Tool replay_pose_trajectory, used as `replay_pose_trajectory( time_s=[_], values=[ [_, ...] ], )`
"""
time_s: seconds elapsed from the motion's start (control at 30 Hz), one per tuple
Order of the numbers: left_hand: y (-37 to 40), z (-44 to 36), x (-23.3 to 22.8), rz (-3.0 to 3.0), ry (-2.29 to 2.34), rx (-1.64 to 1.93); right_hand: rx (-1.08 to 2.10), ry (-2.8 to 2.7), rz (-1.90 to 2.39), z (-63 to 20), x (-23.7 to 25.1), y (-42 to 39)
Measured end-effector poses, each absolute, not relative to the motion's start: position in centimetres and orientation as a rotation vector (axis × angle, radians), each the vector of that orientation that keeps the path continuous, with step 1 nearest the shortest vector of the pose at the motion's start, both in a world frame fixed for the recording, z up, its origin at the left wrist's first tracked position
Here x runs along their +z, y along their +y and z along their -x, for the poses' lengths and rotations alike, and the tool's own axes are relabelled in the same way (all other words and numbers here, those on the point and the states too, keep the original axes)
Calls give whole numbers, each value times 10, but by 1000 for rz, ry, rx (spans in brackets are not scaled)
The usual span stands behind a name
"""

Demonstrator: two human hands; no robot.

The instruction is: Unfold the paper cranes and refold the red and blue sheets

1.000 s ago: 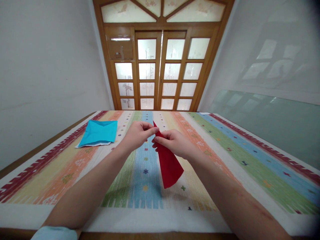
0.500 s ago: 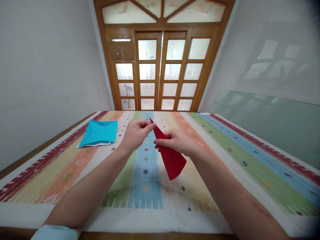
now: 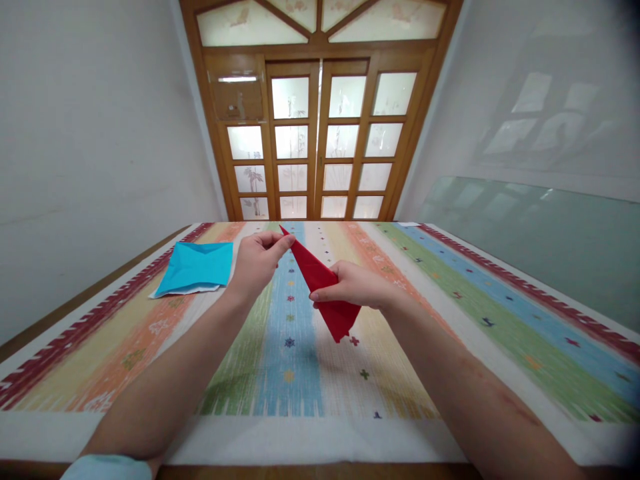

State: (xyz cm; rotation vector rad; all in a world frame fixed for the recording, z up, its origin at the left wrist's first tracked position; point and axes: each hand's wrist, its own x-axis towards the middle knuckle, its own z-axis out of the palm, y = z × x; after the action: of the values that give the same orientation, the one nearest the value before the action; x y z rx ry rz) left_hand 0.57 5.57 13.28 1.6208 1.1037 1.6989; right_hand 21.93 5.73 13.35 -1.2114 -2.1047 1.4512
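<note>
- Wooden doors (image 3: pixel 313 137) with frosted panes fill the upper middle of the frame, set between a grey-white wall (image 3: pixel 100 133) on the left and another on the right, where faint window reflections show.
- Below them, a striped tablecloth (image 3: pixel 240 393) covers the table across the lower half of the frame, its bands of green, blue, orange, yellow and dark red dotted with small stars and figures.
- A pale green panel (image 3: pixel 530 220) stands along the right edge of the frame, beside the table.
- Near the centre of the frame, a red folded sheet (image 3: pixel 311 267) is held above the cloth, slanting from a narrow point at upper left to a wider end at lower right.
- The left hand (image 3: pixel 255 263) has thumb and fingers pinched together on the sheet just below its point.
- The right hand (image 3: pixel 355 287) grips the wider part, thumb laid across the near face; most of its fingers are hidden behind.
- Left of centre, a blue folded sheet (image 3: pixel 197 267) lies on the cloth, near the left hand, a white edge (image 3: pixel 185 293) showing beneath it.
- A light sleeve (image 3: pixel 107 467) shows at lower left.
</note>
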Motion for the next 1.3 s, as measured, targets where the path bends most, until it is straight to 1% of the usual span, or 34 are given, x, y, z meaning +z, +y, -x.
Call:
replay_pose_trajectory(
  time_s=[0.1,0.27,0.3,0.37,0.57,0.73,0.9,0.97,1.13,1.23,1.3],
  values=[
    [60,-7,128,-1560,1077,1663,1444,-2121,1231,-221,130,60],
    [63,-16,115,-1695,1124,1180,1391,-2086,1211,-221,123,66],
    [63,-17,114,-1725,1145,1131,1394,-2066,1205,-221,122,67],
    [63,-16,113,-1750,1171,1153,1428,-2036,1184,-222,121,69],
    [70,9,128,-1611,1171,1489,1628,-2138,1010,-243,123,83],
    [73,23,132,-1589,1199,1596,1533,-2236,1129,-273,125,102],
    [70,6,120,-1728,1284,1417,1257,-1898,1174,-284,134,106],
    [68,-3,116,-1786,1290,1337,1205,-1875,1128,-276,138,100],
    [62,-15,109,-1819,1230,1225,1201,-2037,1011,-245,136,82],
    [62,-15,106,-1812,1148,1182,1207,-2040,965,-234,130,78],
    [63,-13,104,-1817,1057,1131,1265,-2015,926,-231,127,77]
  ],
)
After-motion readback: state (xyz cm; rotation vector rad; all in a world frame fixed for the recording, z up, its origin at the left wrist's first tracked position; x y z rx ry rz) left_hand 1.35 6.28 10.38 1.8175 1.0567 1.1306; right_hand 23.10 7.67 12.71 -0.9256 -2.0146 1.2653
